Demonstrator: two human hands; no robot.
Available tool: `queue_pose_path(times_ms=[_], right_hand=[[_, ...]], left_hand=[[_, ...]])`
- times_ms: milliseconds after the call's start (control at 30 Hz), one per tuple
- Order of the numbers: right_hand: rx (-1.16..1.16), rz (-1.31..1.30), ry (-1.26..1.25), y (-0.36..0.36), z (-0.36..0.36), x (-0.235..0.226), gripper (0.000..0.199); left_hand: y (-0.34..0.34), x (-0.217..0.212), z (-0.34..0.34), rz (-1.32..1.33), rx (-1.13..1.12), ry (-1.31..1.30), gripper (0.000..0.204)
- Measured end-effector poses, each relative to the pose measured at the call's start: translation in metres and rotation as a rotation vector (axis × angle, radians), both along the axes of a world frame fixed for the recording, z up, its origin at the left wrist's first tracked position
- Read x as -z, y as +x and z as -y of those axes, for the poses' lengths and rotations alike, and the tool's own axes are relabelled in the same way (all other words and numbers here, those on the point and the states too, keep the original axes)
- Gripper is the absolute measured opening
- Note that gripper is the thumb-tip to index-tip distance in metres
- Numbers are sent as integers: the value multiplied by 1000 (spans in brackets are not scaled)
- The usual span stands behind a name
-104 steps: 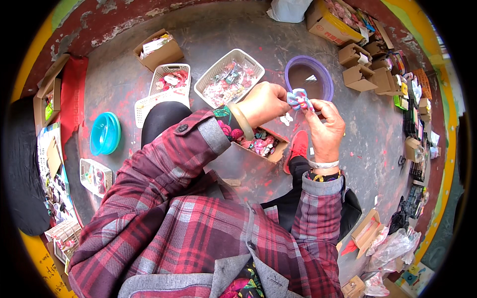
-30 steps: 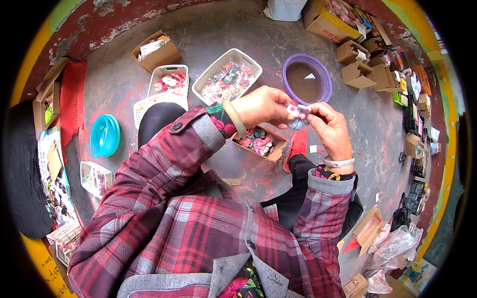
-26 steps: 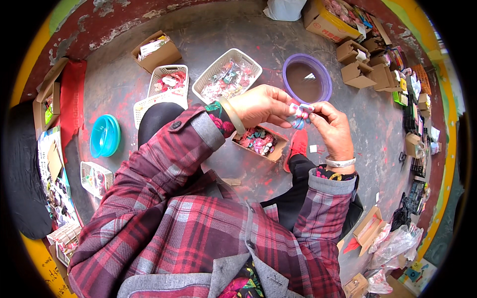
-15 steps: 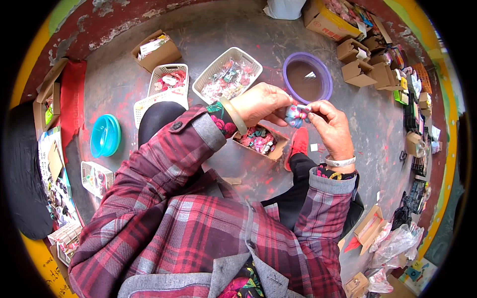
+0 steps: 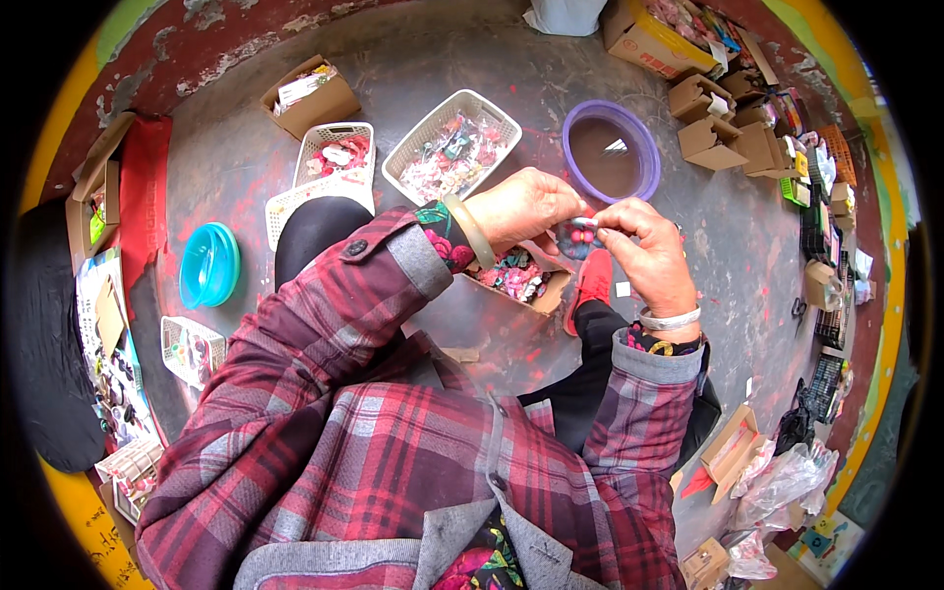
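My left hand (image 5: 521,208) and my right hand (image 5: 649,254) meet in front of me, fingertips pinched together around a small blue-and-pink bow-like piece (image 5: 582,236). The left fingers close on its left side and partly cover it, while the right thumb and fingers grip its right side. Just below my hands, an open cardboard box (image 5: 543,301) is filled with small colourful pieces in red, pink and green. Its upper edge is hidden by my left hand.
Beyond my hands stand a white basket (image 5: 390,165) of wrapped pieces and a purple basin (image 5: 653,175). Another white basket (image 5: 369,147) and a teal basin (image 5: 231,265) lie to the left. Cardboard boxes (image 5: 710,146) line the right wall. My red shoe (image 5: 594,280) is beside the box.
The blue-and-pink piece has turned and sits lower, more covered by my fingers. My left hand has shifted slightly right, and my right hand has moved slightly left.
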State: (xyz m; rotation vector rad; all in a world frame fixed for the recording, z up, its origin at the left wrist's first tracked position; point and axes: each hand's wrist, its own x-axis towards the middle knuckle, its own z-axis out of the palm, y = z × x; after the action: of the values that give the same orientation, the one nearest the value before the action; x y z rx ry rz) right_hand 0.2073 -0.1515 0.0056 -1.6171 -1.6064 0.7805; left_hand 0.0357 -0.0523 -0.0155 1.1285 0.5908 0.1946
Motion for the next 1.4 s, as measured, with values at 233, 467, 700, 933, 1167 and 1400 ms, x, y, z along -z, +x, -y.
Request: queue_pose_path(times_ms=[233,467,700,933,1167,1400], right_hand=[[344,-483,-51,-7,-5,-6,17],[313,-395,-100,-6,-2,-8,7],[222,-76,79,-9,-4,-9,7],[132,258,260,-12,-6,-8,10],[112,354,235,-13,-6,-7,8],[150,282,86,-10,-4,1,8]], left_hand=[[1,10,-3,225,-157,-243,28],[3,7,-2,145,-130,-153,29],[1,2,1,114,-103,-82,31],[2,4,2,2,-20,-11,29],[2,6,2,21,-50,-11,28],[4,10,2,-16,-27,37,31]])
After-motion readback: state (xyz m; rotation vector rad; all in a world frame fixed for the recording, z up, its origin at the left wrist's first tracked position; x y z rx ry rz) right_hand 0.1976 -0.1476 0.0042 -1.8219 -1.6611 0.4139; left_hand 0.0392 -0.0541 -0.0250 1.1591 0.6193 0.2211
